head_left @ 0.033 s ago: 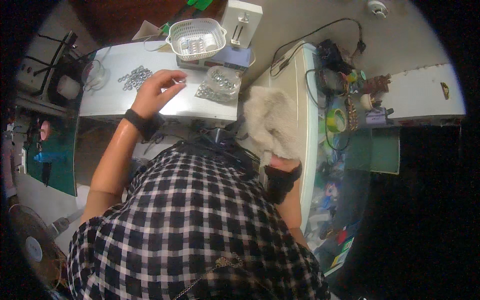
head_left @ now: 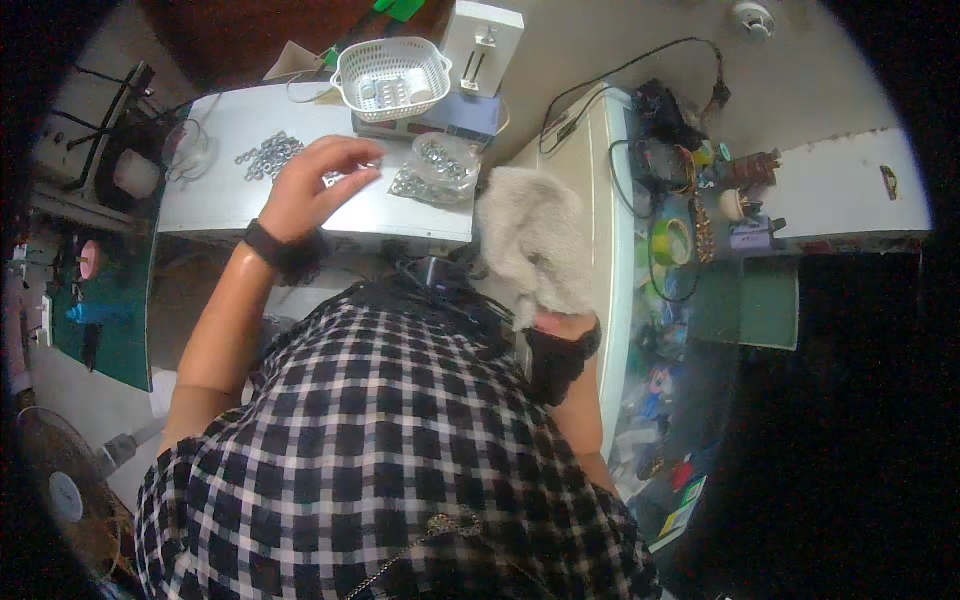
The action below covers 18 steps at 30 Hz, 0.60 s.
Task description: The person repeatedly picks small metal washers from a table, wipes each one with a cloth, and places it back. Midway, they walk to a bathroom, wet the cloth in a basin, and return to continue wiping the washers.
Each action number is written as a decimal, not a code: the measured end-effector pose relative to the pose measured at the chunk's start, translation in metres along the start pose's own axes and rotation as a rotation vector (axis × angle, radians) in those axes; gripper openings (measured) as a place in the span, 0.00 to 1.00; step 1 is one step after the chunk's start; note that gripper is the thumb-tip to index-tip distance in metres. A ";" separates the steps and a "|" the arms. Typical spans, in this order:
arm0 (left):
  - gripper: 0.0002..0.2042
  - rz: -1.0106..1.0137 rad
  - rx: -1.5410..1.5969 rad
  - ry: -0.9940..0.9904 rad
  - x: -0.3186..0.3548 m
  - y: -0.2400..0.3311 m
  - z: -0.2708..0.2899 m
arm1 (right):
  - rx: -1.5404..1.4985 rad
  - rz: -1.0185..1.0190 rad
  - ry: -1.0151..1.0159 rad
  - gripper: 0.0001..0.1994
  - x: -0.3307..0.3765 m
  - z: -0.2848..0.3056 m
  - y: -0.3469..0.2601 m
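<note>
We are finding the right hand (head_left: 560,325) almost wholly hidden under the grey cloth (head_left: 535,240) at three o'clock of the left hand (head_left: 315,185). Our checked shirt (head_left: 390,450) is covering the table's (head_left: 410,215) near edge at six o'clock. The small metal pieces (head_left: 265,155) are looking too tiny to identify, and whether the left fingertips are touching any, we cannot tell.

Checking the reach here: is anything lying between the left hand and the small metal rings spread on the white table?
Nothing visible does. The left hand hangs right over the metal rings on the white table, fingertips at the scatter; the plastic bag lies off to its right.
</note>
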State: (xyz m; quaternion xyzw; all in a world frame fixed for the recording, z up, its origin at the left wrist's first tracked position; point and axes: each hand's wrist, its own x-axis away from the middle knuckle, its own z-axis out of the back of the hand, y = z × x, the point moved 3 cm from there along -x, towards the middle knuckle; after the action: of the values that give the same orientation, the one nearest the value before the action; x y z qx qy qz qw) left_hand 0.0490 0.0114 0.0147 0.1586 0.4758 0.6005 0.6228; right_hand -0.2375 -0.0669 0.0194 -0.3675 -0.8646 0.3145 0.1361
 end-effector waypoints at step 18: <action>0.12 -0.365 -0.073 0.022 -0.013 0.141 -0.011 | 0.230 -0.235 -0.139 0.15 -0.035 -0.051 0.003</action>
State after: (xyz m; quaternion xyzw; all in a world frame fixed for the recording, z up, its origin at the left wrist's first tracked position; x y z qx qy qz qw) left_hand -0.0418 0.0276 0.1232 0.0403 0.4815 0.4961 0.7214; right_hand -0.1881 -0.0682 0.0565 -0.2234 -0.8673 0.4177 0.1530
